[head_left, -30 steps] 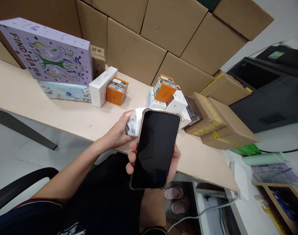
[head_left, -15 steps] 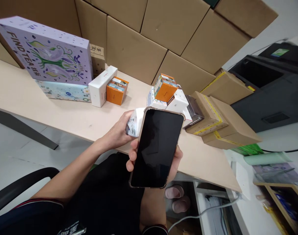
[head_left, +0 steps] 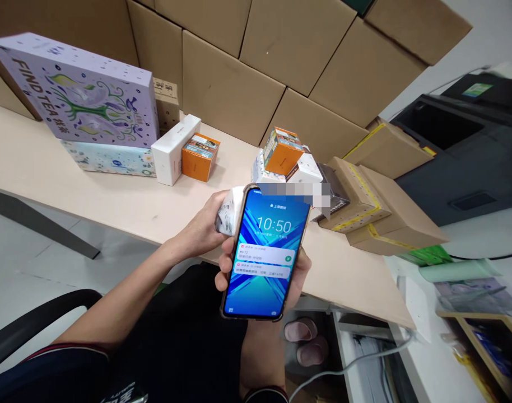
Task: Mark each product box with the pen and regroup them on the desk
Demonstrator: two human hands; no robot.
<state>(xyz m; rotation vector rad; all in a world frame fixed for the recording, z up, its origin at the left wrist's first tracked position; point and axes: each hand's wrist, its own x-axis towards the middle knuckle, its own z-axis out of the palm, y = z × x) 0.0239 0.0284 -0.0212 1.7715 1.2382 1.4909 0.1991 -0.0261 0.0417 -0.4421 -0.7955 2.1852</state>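
Note:
My right hand point(head_left: 296, 280) grips a smartphone point(head_left: 264, 252) upright in front of me, thumb on its left edge. Its screen is lit blue and shows 10:50 with two notification cards. Behind the phone, my left hand point(head_left: 203, 226) is wrapped round a small white box with a leafy print point(head_left: 228, 210), resting near the front edge of the pale wooden desk point(head_left: 113, 196). Most of that box is hidden by the phone.
On the desk: a purple "FIND TEA" box point(head_left: 83, 95) on a pale blue box, a white box point(head_left: 176, 148), two orange boxes point(head_left: 199, 157), small white boxes, taped cardboard parcels point(head_left: 377, 212). Large cartons point(head_left: 281, 61) line the back. A black printer point(head_left: 461, 151) stands right; a chair arm point(head_left: 33, 322) lower left.
The phone's screen has gone from black to lit, showing a lock screen. Both hands stay where they were.

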